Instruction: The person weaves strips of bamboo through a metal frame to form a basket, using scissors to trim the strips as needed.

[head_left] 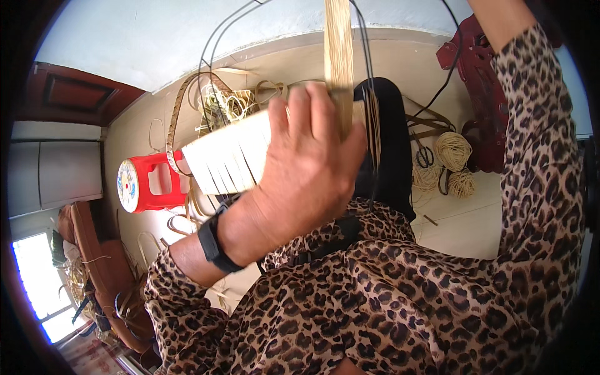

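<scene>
My left hand (312, 156), with a black band on its wrist, is closed around a pale woven panel (222, 159) of flat strips in front of my body. The panel's left part looks bright and overexposed, with dark gaps between its strips. A wide straw-coloured flat strip (338, 44) stands up from beside my left fingers and leaves the top of the view. Its lower part passes between my thumb and fingers. Thin black wires or cords loop around the piece. My right arm (542, 125), in a leopard-print sleeve, reaches up at the right; its hand is out of view.
A red plastic stool (164, 182) lies tipped on the left. Behind the panel are loose pale strands (232, 103). Balls of twine (453, 151) and scissors (425, 157) lie on the tiled floor at right, near a dark red carved piece (484, 81). A brown sofa-like seat (103, 269) stands lower left.
</scene>
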Tool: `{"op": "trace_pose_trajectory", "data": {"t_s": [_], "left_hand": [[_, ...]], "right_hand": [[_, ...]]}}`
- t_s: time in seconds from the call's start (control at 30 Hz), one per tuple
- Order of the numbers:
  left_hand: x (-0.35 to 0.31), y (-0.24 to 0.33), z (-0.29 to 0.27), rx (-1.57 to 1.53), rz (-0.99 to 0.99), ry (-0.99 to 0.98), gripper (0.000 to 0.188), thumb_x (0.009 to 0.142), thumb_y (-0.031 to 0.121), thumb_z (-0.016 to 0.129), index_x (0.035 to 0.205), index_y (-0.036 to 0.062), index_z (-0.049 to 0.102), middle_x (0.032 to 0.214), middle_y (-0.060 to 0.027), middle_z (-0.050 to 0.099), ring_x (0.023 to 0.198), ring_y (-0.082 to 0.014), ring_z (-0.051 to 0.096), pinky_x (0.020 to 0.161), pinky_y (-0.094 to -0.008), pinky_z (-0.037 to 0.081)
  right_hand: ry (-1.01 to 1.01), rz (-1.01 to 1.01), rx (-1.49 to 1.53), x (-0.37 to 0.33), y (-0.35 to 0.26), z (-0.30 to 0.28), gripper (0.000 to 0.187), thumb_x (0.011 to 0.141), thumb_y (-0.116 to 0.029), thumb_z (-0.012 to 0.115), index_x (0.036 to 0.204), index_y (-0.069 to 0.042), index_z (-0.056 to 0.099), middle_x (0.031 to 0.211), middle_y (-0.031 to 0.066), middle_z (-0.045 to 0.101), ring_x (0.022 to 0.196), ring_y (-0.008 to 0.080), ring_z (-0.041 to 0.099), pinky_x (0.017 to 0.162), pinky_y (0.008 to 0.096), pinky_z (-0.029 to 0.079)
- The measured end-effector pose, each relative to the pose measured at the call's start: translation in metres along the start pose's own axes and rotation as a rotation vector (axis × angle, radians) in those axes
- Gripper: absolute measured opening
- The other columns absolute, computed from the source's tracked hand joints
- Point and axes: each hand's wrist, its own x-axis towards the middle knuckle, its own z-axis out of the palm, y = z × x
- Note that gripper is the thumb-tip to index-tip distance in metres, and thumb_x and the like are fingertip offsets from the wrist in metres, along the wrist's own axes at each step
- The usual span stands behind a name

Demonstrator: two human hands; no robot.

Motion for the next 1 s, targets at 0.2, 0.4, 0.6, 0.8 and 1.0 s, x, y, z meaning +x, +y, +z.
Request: {"op": "trace_pose_trajectory", "data": {"t_s": [0.2,0.4,0.6,0.8,1.0], "left_hand": [[-0.011,0.034,-0.017,0.012,0.072,-0.007,0.021,0.063,0.003,0.054,0.081,-0.0081,0.055,0.096,-0.0328,0.038,0.088,-0.0381,0.043,0.067,-0.0474,0.041],[-0.003,0.035,-0.028,0.059,0.101,-0.029,0.020,0.063,0.005,0.055,0.075,-0.0101,0.054,0.094,-0.0341,0.042,0.085,-0.0387,0.045,0.067,-0.0483,0.041],[-0.004,0.034,-0.022,0.045,0.051,-0.095,0.022,0.065,0.006,0.052,0.080,-0.0086,0.054,0.094,-0.0349,0.042,0.087,-0.0396,0.045,0.071,-0.0491,0.039],[-0.009,0.032,-0.023,-0.049,0.017,-0.103,0.025,0.064,0.006,0.052,0.084,-0.0076,0.054,0.098,-0.0346,0.038,0.090,-0.0390,0.042,0.073,-0.0487,0.037],[0.001,0.036,-0.024,0.000,0.044,-0.103,0.025,0.063,0.006,0.052,0.083,-0.0085,0.054,0.096,-0.0347,0.038,0.089,-0.0394,0.042,0.071,-0.0484,0.039]], "right_hand": [[-0.069,0.333,0.365,-0.084,0.000,0.032,0.078,0.074,-0.026,0.061,0.127,0.001,0.011,0.121,0.0263,0.031,0.113,0.0278,0.033,0.095,0.0334,0.027],[0.364,0.471,0.408,-0.091,0.000,0.060,0.066,0.078,-0.037,0.054,0.122,-0.001,0.022,0.092,0.0157,0.047,0.064,0.0159,0.050,0.047,0.0243,0.042],[0.119,0.417,0.475,-0.089,0.029,0.082,0.067,0.076,-0.032,0.058,0.123,-0.002,0.021,0.107,0.0163,0.046,0.088,0.0227,0.049,0.071,0.0281,0.043],[0.014,0.303,0.543,-0.072,0.023,-0.002,0.070,0.072,-0.018,0.063,0.125,-0.002,0.020,0.116,0.0176,0.038,0.106,0.0238,0.042,0.086,0.0328,0.038],[0.197,-0.072,0.142,-0.065,-0.018,-0.036,0.067,0.074,-0.016,0.061,0.125,-0.003,0.021,0.119,0.0181,0.036,0.107,0.0240,0.041,0.088,0.0313,0.037]]}}
